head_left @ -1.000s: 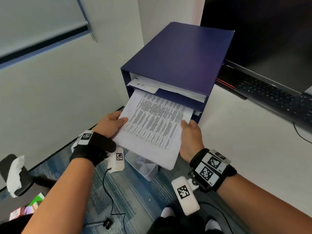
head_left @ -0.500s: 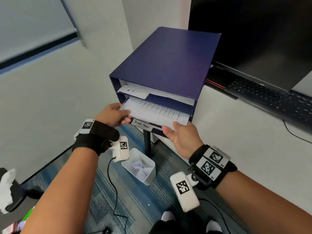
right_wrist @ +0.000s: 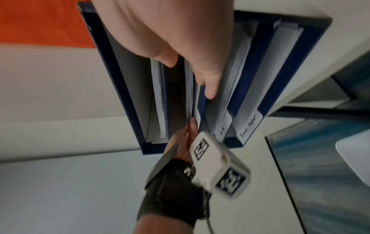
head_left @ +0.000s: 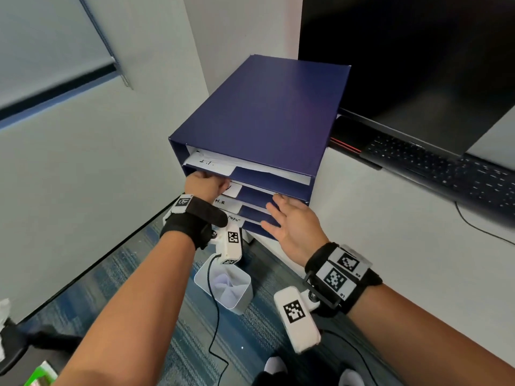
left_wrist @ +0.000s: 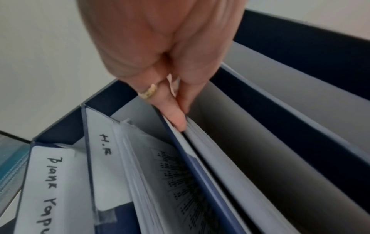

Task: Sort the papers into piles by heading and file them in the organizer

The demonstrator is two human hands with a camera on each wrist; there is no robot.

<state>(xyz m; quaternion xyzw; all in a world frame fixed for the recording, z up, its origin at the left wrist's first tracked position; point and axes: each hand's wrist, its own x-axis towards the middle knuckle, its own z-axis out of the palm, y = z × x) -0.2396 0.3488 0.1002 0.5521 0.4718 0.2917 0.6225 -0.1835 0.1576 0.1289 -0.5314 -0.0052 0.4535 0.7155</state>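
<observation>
A dark blue organizer (head_left: 264, 112) stands on the white desk's left corner, with several shelves tagged "I.T." (head_left: 207, 162), "H.R" (left_wrist: 106, 145) and "Blank Paper" (left_wrist: 50, 182). The printed paper stack (left_wrist: 202, 139) lies inside the second slot from the top. My left hand (head_left: 206, 185) is at that slot's left end, its straight fingertips (left_wrist: 178, 121) pressing the stack's front edge. My right hand (head_left: 289, 221) is spread in front of the shelves' right part, fingertips (right_wrist: 210, 91) touching a shelf edge, holding nothing.
A black keyboard (head_left: 446, 174) and a dark monitor (head_left: 404, 65) sit to the organizer's right on the desk (head_left: 404, 260). A white bin (head_left: 225, 288) stands on the carpet below the desk corner. A wall runs close along the left.
The printed stack has slid from both hands fully into the second slot. My right hand let go and spread its fingers; my left hand followed the edge into the slot mouth.
</observation>
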